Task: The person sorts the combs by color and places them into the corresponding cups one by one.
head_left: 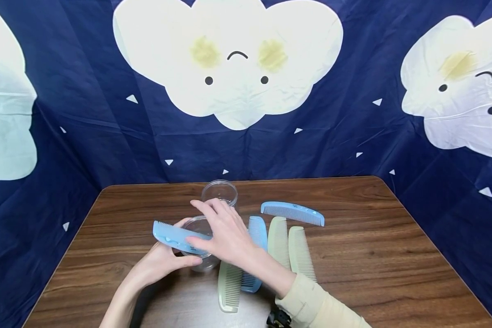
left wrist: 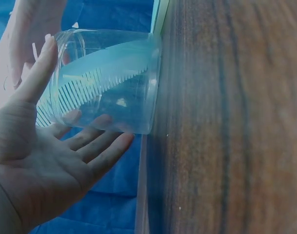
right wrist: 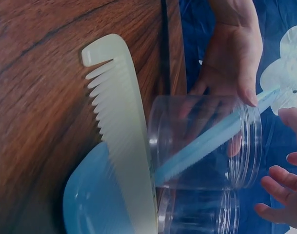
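A clear plastic jar [head_left: 205, 265] stands upright on the wooden table, with my left hand [head_left: 157, 265] around its side. The left thumb is at the rim and the fingers lie along the far wall. Inside the jar a blue comb [right wrist: 199, 144] leans at a slant, its upper end sticking out past the rim toward the left. My right hand [head_left: 229, 234] hovers over the jar mouth, fingers spread and apart from the comb in the right wrist view. From the head, that hand covers part of the jar and comb.
Behind stands a second clear jar [head_left: 219, 185]. Right of the jars lie a blue comb [head_left: 257, 232], pale green combs [head_left: 279, 241] [head_left: 301, 250] and another blue comb [head_left: 293, 211] farther back. A green comb [head_left: 229, 287] lies nearer, partly under the right forearm.
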### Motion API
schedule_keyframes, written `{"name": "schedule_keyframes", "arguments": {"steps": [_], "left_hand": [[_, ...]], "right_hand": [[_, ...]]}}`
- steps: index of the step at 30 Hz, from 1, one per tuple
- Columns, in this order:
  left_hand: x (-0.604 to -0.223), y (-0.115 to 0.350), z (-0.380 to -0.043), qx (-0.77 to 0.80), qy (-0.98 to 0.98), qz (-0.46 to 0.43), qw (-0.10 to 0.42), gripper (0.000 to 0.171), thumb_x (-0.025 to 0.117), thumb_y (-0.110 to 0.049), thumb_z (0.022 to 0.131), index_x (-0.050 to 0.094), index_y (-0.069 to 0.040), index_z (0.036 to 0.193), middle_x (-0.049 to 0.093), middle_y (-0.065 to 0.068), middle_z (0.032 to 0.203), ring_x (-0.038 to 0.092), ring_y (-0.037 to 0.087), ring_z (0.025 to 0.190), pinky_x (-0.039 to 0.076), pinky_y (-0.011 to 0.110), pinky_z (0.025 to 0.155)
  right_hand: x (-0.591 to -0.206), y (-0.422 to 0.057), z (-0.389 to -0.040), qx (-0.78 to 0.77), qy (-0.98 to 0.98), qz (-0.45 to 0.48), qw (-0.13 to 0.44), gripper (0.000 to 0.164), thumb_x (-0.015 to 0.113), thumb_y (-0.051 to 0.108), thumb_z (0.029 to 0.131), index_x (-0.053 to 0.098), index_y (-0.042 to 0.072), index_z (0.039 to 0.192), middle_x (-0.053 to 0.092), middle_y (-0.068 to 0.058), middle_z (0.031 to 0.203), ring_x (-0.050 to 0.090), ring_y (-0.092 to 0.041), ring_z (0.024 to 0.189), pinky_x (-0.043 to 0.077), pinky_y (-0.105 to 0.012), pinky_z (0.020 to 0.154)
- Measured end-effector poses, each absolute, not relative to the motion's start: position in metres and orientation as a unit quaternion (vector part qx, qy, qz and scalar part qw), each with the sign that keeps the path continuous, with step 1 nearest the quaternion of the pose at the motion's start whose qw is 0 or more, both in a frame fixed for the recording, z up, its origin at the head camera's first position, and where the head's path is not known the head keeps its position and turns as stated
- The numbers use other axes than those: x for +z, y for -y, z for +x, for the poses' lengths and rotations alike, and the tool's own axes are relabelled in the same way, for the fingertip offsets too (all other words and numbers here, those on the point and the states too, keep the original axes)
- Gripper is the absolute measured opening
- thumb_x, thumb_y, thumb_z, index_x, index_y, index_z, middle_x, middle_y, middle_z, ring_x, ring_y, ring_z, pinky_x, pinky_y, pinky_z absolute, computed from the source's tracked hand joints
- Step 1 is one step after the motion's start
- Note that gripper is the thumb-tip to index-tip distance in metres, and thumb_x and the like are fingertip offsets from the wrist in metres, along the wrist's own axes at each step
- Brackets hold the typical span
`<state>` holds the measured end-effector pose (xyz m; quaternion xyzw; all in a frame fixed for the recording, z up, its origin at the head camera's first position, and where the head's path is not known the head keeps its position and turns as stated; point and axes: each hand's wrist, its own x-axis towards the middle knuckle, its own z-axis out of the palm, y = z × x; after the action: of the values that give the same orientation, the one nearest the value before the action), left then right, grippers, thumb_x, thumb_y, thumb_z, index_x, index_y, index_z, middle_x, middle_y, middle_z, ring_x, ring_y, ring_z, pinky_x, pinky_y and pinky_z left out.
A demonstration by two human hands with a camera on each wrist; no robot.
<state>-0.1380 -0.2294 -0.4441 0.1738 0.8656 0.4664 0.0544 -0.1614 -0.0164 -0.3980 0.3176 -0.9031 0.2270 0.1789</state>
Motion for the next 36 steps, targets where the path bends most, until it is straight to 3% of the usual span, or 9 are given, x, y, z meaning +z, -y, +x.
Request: {"name": "schedule_keyframes", "arguments": {"steps": [2,12,19,27,36], "left_hand": [[-0.444,0.229,-0.138,0.473,-0.862,0.173,0.058,0.097,0.086,-0.030,0.084,0.029,-0.007,0.160,0.069,0.004,0.133,0.058,-0.002,0.118,0.052,0.026,0.096],[-0.445,0.229,-0.138,0.490,-0.850,0.180,0.068,0.094,0.085,-0.028,0.086,0.030,-0.012,0.160,0.055,0.016,0.150,0.057,0.003,0.122,0.052,0.025,0.094],[-0.445,0.230,-0.138,0.494,-0.848,0.185,0.056,0.093,0.086,-0.027,0.084,0.033,-0.013,0.159,0.055,0.016,0.150,0.053,-0.005,0.122,0.049,0.019,0.096],[-0.446,0.230,-0.141,0.515,-0.831,0.202,0.057,0.090,0.086,-0.022,0.084,0.034,-0.016,0.157,0.056,0.018,0.147,0.056,-0.006,0.120,0.049,0.018,0.095],[-0.446,0.230,-0.143,0.510,-0.830,0.219,0.049,0.086,0.086,-0.022,0.085,0.038,-0.020,0.155,0.053,0.017,0.151,0.053,0.005,0.131,0.047,0.017,0.099]], "right_hand": [[-0.398,0.013,-0.162,0.238,0.900,0.319,0.179,0.074,0.077,0.054,0.087,0.049,0.028,0.150,0.060,0.003,0.129,0.059,-0.015,0.114,0.053,-0.034,0.096],[-0.399,-0.007,-0.167,0.273,0.886,0.327,0.182,0.068,0.078,0.047,0.090,0.052,0.025,0.148,0.060,0.002,0.132,0.059,-0.016,0.113,0.053,-0.036,0.094],[-0.400,-0.021,-0.169,0.281,0.886,0.322,0.181,0.065,0.077,0.046,0.091,0.051,0.028,0.148,0.059,0.004,0.133,0.059,-0.014,0.118,0.055,-0.033,0.091],[-0.403,-0.036,-0.171,0.290,0.890,0.311,0.162,0.063,0.076,0.045,0.092,0.052,0.028,0.147,0.060,0.007,0.134,0.057,-0.011,0.121,0.056,-0.034,0.091],[-0.408,-0.053,-0.173,0.278,0.891,0.328,0.143,0.061,0.076,0.040,0.092,0.054,0.026,0.147,0.061,0.007,0.135,0.058,-0.010,0.124,0.055,-0.034,0.099]]}}
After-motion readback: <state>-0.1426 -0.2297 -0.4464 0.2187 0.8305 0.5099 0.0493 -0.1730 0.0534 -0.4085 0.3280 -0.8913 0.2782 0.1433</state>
